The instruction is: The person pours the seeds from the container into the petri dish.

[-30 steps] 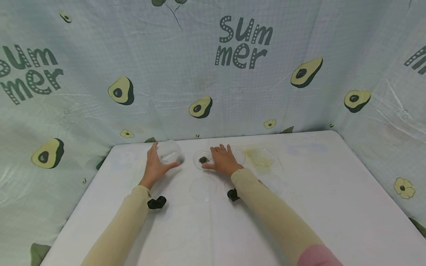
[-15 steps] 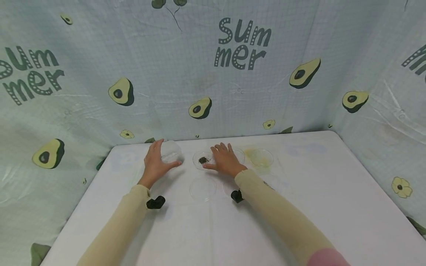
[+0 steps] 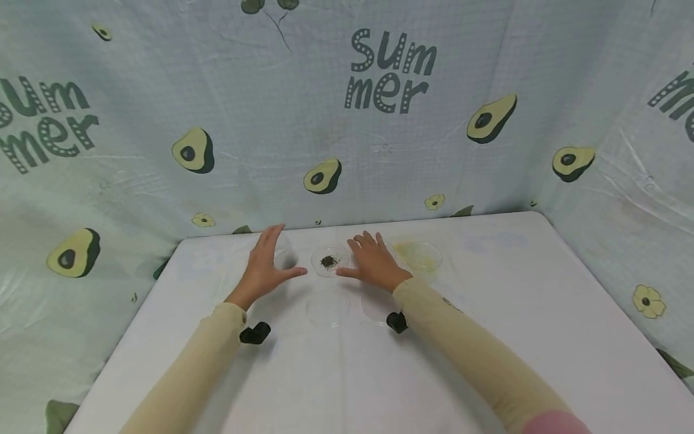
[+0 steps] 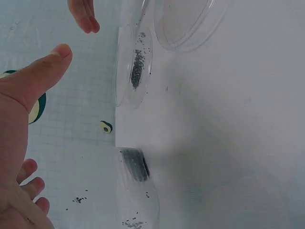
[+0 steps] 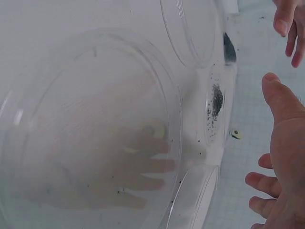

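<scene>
My left hand (image 3: 262, 272) hovers with fingers straight and thumb spread, at the left of the table's far side. Beside it, partly hidden by it, stands a see-through, whitish container or bag (image 3: 285, 258); the left wrist view shows a dark grey patch (image 4: 135, 164) and scattered specks on it. Between my hands lies a clear petri dish (image 3: 315, 266) bearing a small heap of dark grains (image 3: 328, 261). My right hand (image 3: 376, 265) reaches from the right with loosely extended fingers, its thumb tip overlapping the dish's right rim in the head view. Both hands look free of any object.
More clear dishes lie around: a front left dish (image 3: 328, 308), a front right dish (image 3: 374, 307), and a yellow-stained dish (image 3: 425, 256) at right. A few dark specks dot the white table (image 3: 515, 313). A printed curtain (image 3: 244, 120) stands behind.
My left hand has moved rightward across the see-through container, covering more of it in the head view. My right hand has shifted slightly right, uncovering more of the dish with grains.
</scene>
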The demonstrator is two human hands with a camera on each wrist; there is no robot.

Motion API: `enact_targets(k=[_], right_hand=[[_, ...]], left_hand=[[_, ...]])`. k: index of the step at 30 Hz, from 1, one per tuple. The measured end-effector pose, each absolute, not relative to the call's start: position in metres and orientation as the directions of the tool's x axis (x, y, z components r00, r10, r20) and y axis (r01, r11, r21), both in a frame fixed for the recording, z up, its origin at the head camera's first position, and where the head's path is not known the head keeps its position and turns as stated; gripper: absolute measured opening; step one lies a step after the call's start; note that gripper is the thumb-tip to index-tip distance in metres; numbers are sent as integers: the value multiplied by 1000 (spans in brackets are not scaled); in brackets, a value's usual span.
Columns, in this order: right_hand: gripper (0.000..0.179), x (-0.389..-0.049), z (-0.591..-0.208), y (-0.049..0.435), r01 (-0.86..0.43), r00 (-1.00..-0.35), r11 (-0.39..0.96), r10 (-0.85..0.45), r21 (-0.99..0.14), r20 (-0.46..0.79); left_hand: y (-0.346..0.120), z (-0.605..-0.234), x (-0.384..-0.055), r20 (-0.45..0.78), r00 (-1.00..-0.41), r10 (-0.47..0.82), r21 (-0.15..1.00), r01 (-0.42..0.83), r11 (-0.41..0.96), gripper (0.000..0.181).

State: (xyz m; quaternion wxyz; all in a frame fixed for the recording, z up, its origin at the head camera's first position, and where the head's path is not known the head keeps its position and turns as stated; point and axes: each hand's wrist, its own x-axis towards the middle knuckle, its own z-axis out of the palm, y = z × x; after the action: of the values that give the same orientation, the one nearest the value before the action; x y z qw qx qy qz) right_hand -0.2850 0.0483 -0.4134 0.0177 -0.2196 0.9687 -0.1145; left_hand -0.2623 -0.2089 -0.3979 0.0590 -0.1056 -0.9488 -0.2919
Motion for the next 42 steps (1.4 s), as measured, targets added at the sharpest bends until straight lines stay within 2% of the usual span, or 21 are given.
enact_targets(k=[8, 19, 32, 42], right_hand=[[84, -280, -411, 56, -429, -903, 885, -428, -179, 49], [79, -274, -411, 68, -471, -882, 850, -458, -234, 112], [79, -271, -410, 69, -472, -881, 853, -463, -224, 94], [79, -273, -411, 69, -462, -886, 855, -455, -236, 89]], left_hand=[[-202, -395, -259, 198, -944, 263, 539, 329, 775, 98], [-193, -396, -256, 250, -905, 345, 543, 426, 724, 82], [-185, -394, -252, 100, -919, 382, 582, 365, 727, 82], [-183, -398, -247, 9, -902, 431, 606, 348, 715, 82]])
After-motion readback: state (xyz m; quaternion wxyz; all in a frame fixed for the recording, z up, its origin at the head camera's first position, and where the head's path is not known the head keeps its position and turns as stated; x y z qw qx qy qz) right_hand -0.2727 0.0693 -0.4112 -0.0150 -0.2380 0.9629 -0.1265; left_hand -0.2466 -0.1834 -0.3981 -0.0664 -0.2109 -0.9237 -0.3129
